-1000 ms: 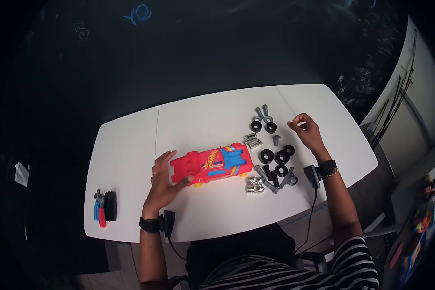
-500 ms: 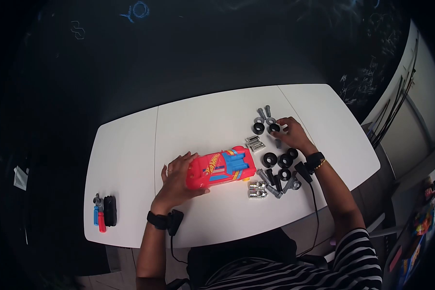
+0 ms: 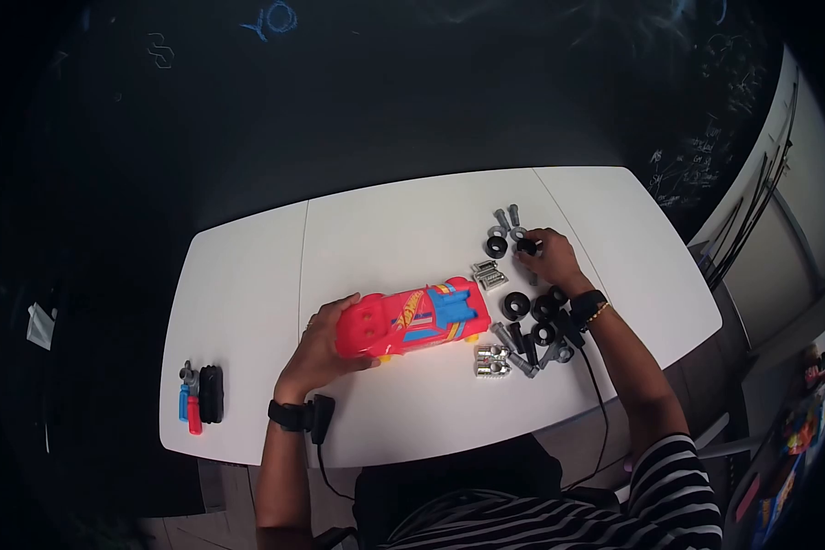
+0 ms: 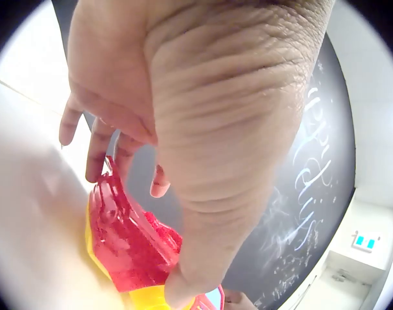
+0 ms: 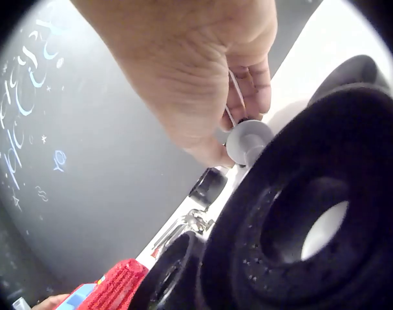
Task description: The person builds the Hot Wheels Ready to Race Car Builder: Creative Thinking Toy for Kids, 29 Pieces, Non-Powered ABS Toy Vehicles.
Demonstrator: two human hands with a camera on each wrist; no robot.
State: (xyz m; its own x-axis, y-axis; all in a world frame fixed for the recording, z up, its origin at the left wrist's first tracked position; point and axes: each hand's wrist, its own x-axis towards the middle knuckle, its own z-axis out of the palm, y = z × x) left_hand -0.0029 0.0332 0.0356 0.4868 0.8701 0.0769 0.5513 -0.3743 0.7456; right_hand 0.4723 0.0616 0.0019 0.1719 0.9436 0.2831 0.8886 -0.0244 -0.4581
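A red toy car (image 3: 415, 323) with blue panels and yellow parts underneath lies on the white table. My left hand (image 3: 321, 353) grips its left end, thumb on the near side and fingers on the far side. In the left wrist view the thumb presses against the red body (image 4: 135, 242). Among the loose parts at the right, my right hand (image 3: 553, 259) pinches a black wheel (image 3: 525, 247) between thumb and fingers. Seen from the right wrist, a grey bolt (image 5: 248, 139) stands in front of the fingertips and hides most of that wheel.
Several other black wheels (image 3: 516, 305) and grey bolts (image 3: 524, 367) lie right of the car. Silver engine-like pieces (image 3: 492, 361) sit close to its right end. Toy tools with blue and red handles (image 3: 194, 414) and a black piece (image 3: 211, 394) lie far left.
My right hand has come left and down onto the black wheel and closed its fingers on it. My left hand has tightened round the car's end; the car has shifted slightly right.
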